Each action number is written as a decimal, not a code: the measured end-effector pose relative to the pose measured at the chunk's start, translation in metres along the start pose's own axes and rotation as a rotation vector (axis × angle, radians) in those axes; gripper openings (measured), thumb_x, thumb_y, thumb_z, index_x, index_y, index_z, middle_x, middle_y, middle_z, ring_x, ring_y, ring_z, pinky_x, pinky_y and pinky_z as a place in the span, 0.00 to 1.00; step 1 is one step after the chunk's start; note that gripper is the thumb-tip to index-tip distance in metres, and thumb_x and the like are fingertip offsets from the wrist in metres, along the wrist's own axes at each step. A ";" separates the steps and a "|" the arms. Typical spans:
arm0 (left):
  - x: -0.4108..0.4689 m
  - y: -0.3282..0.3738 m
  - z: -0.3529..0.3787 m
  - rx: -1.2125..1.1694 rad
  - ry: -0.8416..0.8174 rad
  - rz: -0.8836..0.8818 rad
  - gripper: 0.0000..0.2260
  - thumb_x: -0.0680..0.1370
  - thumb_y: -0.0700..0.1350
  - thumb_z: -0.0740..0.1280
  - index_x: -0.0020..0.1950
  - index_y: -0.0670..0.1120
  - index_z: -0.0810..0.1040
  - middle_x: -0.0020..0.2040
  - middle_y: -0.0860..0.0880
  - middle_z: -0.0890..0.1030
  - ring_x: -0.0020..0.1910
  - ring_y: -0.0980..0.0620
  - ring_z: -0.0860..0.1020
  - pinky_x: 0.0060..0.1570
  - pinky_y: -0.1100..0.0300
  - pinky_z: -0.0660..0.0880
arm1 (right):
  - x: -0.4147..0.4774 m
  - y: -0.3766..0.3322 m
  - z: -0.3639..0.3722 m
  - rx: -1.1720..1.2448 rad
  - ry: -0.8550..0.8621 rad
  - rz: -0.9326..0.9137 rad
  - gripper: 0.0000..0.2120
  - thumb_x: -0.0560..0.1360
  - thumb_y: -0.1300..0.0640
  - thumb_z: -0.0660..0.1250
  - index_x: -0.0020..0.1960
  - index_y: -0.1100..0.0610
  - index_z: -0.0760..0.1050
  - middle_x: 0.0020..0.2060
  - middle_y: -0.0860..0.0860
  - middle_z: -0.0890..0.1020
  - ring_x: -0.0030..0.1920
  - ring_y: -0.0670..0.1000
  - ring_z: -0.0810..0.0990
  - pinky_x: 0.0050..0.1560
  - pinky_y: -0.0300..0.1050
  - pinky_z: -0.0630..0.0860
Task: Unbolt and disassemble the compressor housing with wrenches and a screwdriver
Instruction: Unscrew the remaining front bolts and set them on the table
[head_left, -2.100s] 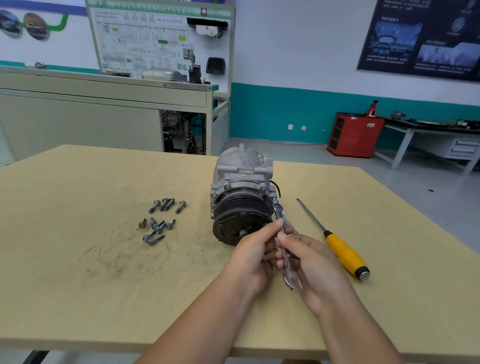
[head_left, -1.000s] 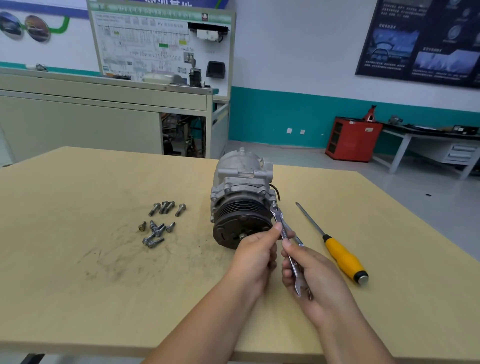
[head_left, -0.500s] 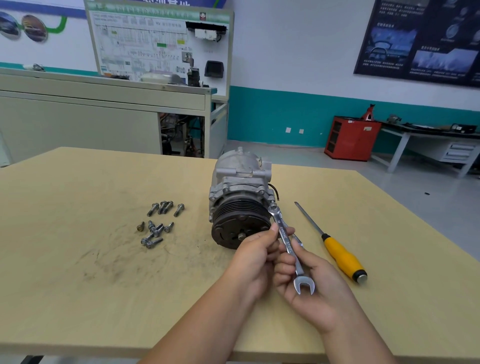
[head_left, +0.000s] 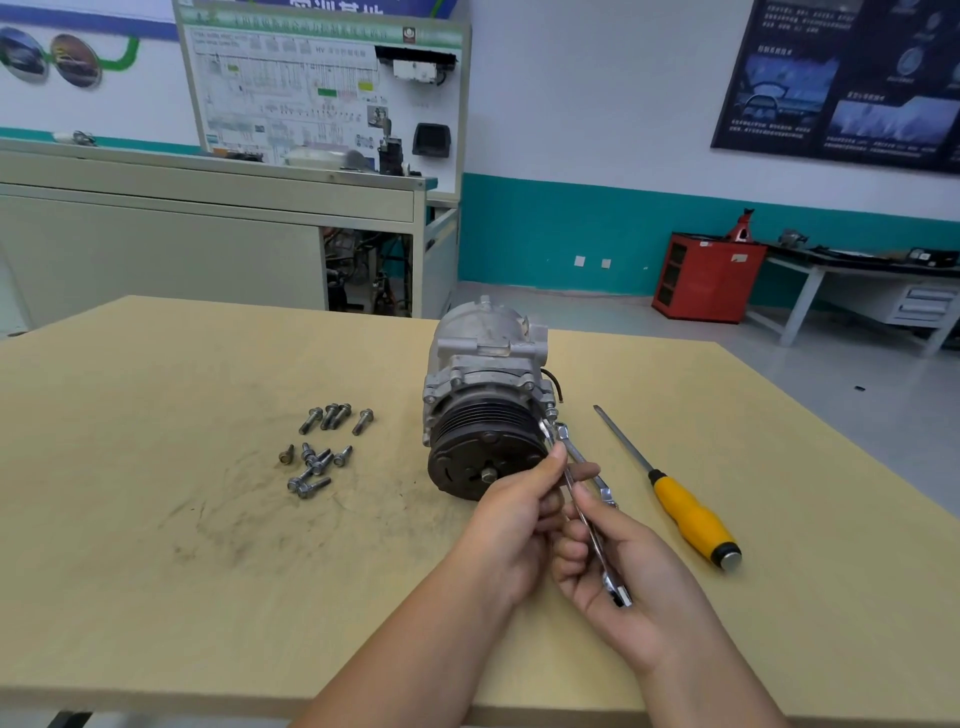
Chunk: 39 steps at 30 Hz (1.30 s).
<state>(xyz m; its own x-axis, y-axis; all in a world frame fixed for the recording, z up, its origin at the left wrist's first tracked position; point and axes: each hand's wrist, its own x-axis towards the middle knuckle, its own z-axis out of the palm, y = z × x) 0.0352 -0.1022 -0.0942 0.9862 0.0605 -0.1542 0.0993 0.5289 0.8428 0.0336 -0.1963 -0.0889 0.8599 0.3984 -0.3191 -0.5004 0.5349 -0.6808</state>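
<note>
- Tan wooden tabletop (head_left: 156, 545), dark scuff marks left of centre; everything below sits on it.
- Grey cast-metal compressor w/ black ribbed pulley (head_left: 483, 395): centre of the table, lying on its side, pulley face toward me, housing pointing far.
- My left hand (head_left: 514, 525): just near-right of the pulley, thumb + forefinger pinching the upper shank of the wrench, other fingers curled under.
- My right hand (head_left: 623, 571): touching the left one on its right, palm up, fingers curled round the lower shank.
- Yellow-handled screwdriver w/ long steel shaft (head_left: 685, 512): flat on the table right of the hands, apart from them, tip pointing far-left.
- Long silver combination wrench (head_left: 597, 551): held by both hands, far end at the compressor's right flange by a bolt, open-jaw end over my right palm.
- Second shorter silver wrench (head_left: 589, 470): just right of the first, far end close to the same flange; can't tell if it's seated on a bolt.
- Approx. a dozen loose grey flanged bolts (head_left: 322, 447): scattered in a group left of the compressor, well apart from it.
</note>
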 end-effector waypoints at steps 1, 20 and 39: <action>0.000 -0.001 0.000 0.019 -0.002 0.012 0.16 0.73 0.54 0.66 0.37 0.45 0.86 0.28 0.49 0.56 0.25 0.53 0.62 0.23 0.64 0.63 | -0.001 0.001 -0.002 -0.007 0.011 -0.006 0.19 0.74 0.58 0.64 0.25 0.59 0.78 0.21 0.51 0.70 0.19 0.45 0.68 0.19 0.35 0.67; -0.001 0.002 0.001 0.116 0.014 -0.028 0.17 0.78 0.55 0.63 0.41 0.45 0.84 0.20 0.52 0.67 0.15 0.57 0.65 0.16 0.70 0.62 | -0.002 0.011 0.010 0.094 0.046 -0.068 0.14 0.79 0.58 0.60 0.36 0.61 0.72 0.21 0.50 0.69 0.20 0.44 0.65 0.20 0.33 0.64; 0.001 -0.002 -0.002 0.108 0.058 0.044 0.12 0.75 0.47 0.68 0.34 0.42 0.80 0.18 0.49 0.69 0.15 0.53 0.66 0.18 0.68 0.64 | 0.003 0.005 0.004 -0.219 0.007 -0.171 0.12 0.79 0.61 0.60 0.37 0.63 0.73 0.23 0.52 0.69 0.21 0.46 0.67 0.20 0.36 0.66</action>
<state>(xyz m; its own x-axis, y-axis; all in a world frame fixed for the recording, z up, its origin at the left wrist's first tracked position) 0.0357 -0.1009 -0.0969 0.9808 0.1324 -0.1431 0.0732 0.4303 0.8997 0.0338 -0.1895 -0.0905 0.9312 0.3104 -0.1911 -0.3147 0.4203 -0.8511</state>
